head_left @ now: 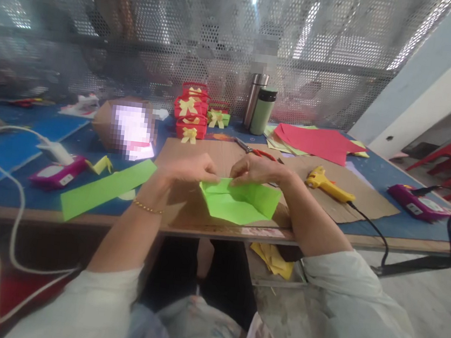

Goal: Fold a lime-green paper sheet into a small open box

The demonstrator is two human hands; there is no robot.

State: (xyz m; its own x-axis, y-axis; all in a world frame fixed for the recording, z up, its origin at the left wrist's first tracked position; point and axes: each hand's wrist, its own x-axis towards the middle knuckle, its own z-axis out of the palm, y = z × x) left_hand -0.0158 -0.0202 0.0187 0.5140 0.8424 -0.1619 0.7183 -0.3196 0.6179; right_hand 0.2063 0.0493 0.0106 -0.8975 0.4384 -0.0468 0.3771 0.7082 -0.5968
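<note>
A green paper piece [237, 205], folded up at its sides like an open box, rests on the brown cardboard [183, 202] at the table's front edge. At the far left corner of its back side, my left hand [197, 168] has its fingers closed on the paper. My right hand [252, 169] pinches the same back side near its middle, fingers curled. The fingertips of both hands are partly hidden behind the paper's edge. A flat green strip [104, 190] lies to the left of my left forearm.
Scissors [254, 150] lie behind my right hand; a yellow glue gun [329, 186] with a cord is to the right. Behind stand red boxes with bows [191, 108] and two bottles [262, 111]. Red sheets [314, 141], a lit phone [134, 129] and purple power strips [58, 171] surround the work area.
</note>
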